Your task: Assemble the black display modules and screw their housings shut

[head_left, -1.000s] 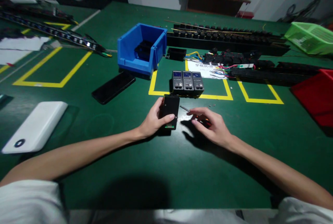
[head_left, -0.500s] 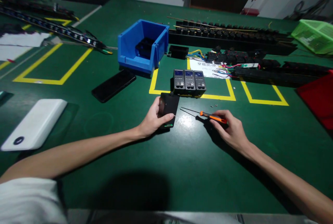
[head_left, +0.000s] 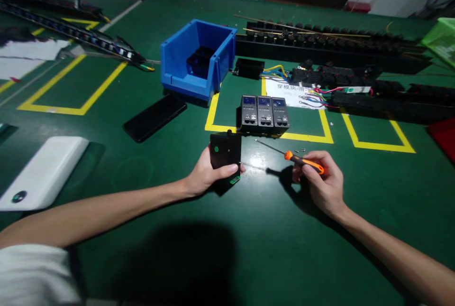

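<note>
My left hand (head_left: 208, 171) grips a flat black module (head_left: 224, 154) with a green dot and a green connector at its lower edge. Its thumb lies across the module's face. To the right, my right hand (head_left: 324, 182) holds an orange and black screwdriver (head_left: 304, 161), its thin shaft pointing left with the tip a little apart from the module. Small screws (head_left: 302, 150) lie on the green table (head_left: 270, 239) just beyond the screwdriver handle. Three dark modules with blue labels (head_left: 265, 112) stand side by side beyond my hands.
A blue bin (head_left: 186, 85) with black parts inside stands behind a black phone (head_left: 155, 117). A white power bank (head_left: 46, 171) lies at left. Black rails (head_left: 330, 52) and wired strips (head_left: 384, 102) stretch across the back right, near a green basket (head_left: 441, 42) and a red container (head_left: 444, 140).
My left hand has turned the black module, showing its green dot. The screwdriver has shifted slightly right with my right hand, its fingers closer around the handle. The view has shifted a little.
</note>
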{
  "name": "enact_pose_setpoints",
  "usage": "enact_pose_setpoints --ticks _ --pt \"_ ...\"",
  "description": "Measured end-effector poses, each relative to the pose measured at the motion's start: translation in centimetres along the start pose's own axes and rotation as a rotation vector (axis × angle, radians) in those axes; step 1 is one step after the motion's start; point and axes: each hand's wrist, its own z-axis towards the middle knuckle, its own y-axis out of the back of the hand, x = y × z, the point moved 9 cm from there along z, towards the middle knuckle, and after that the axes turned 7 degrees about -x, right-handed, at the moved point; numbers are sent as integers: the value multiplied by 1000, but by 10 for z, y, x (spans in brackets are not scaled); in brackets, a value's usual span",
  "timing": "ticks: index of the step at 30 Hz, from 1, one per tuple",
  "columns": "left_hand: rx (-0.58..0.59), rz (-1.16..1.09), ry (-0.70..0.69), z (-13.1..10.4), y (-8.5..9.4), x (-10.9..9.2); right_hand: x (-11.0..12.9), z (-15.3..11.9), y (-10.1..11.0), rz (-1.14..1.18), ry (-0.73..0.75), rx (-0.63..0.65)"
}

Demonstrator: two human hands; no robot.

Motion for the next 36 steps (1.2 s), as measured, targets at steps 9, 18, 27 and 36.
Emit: enact_pose_setpoints --ticks 9,18,27,36 --pt "27 -66 42 -1 0 0 -2 -4 -3 -64 5 106" --pt "9 -61 47 2 1 -1 -3 -2 -8 -127 -29 149" --pt "-10 -35 37 1 2 0 2 -2 -11 -177 -26 155" --pt "-22 -49 49 0 0 -2 0 -2 -9 -197 -20 150"
